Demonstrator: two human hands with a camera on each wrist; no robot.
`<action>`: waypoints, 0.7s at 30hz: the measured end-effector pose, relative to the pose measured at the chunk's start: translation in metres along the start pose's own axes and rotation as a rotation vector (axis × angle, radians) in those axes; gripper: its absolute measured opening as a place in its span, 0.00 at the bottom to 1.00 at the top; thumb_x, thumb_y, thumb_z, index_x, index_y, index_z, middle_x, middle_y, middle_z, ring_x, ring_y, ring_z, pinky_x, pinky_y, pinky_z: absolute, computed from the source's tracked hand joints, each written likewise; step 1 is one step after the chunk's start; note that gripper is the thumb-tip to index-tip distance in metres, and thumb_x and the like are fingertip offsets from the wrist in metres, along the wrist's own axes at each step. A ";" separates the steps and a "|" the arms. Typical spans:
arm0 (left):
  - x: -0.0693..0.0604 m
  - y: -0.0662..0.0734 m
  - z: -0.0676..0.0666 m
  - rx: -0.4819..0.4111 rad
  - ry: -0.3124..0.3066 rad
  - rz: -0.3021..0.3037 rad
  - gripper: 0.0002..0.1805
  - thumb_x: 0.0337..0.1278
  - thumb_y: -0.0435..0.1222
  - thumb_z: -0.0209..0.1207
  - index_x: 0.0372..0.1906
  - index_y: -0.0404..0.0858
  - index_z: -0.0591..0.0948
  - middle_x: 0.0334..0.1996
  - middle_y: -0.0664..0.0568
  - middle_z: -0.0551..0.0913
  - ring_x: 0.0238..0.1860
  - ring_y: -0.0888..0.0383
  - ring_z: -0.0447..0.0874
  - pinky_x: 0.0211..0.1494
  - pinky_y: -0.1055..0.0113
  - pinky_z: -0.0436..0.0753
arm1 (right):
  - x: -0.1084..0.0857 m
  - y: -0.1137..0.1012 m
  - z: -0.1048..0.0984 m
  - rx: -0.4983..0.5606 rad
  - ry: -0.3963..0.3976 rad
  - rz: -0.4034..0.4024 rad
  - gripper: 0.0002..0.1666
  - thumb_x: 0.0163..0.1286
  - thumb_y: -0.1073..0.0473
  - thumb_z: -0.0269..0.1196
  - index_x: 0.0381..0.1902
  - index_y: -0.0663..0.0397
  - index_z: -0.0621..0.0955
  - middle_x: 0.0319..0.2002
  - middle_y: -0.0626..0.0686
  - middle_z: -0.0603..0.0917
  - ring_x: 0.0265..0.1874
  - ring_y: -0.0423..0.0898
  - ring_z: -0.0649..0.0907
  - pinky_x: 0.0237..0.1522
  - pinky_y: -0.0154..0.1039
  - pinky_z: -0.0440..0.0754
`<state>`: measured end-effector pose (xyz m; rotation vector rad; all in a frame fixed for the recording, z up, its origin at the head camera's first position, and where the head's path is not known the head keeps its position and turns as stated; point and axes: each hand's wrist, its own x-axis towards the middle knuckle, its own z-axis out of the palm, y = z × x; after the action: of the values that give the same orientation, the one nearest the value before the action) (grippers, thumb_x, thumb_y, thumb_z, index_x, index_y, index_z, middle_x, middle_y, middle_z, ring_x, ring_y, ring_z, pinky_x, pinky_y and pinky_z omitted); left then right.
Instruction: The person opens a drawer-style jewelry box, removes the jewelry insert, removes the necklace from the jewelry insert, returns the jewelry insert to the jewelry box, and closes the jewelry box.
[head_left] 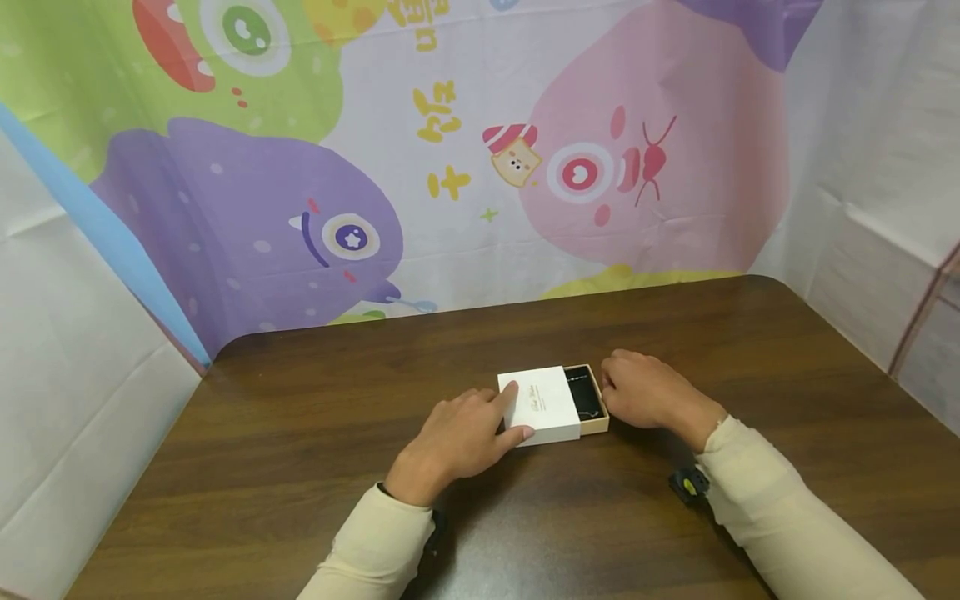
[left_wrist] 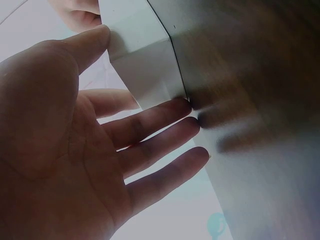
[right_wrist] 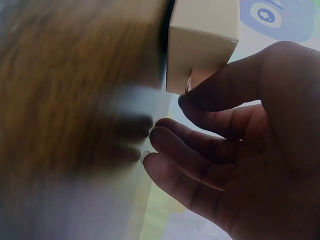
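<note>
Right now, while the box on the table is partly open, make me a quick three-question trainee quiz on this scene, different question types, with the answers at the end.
1. True or false: the left hand touches the white sleeve.
2. Multiple choice: what does the right hand pinch? A, the white sleeve; B, the table edge; C, the small loop on the end of the drawer.
3. Fill in the blank: the insert showing inside the drawer is ____ in color.

Key: 1, true; 2, C; 3, black.
</note>
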<state>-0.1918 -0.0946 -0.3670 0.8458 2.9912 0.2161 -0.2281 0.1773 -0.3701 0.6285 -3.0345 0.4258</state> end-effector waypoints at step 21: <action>0.001 -0.001 0.000 0.010 0.007 0.003 0.38 0.70 0.59 0.52 0.76 0.43 0.65 0.57 0.45 0.81 0.55 0.51 0.80 0.51 0.52 0.80 | -0.002 -0.001 -0.002 -0.013 0.014 -0.026 0.07 0.64 0.66 0.54 0.27 0.53 0.76 0.29 0.49 0.74 0.26 0.45 0.74 0.30 0.45 0.75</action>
<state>-0.1933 -0.0948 -0.3669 0.8515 3.0002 0.2048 -0.2263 0.1778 -0.3680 0.6604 -3.0098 0.4073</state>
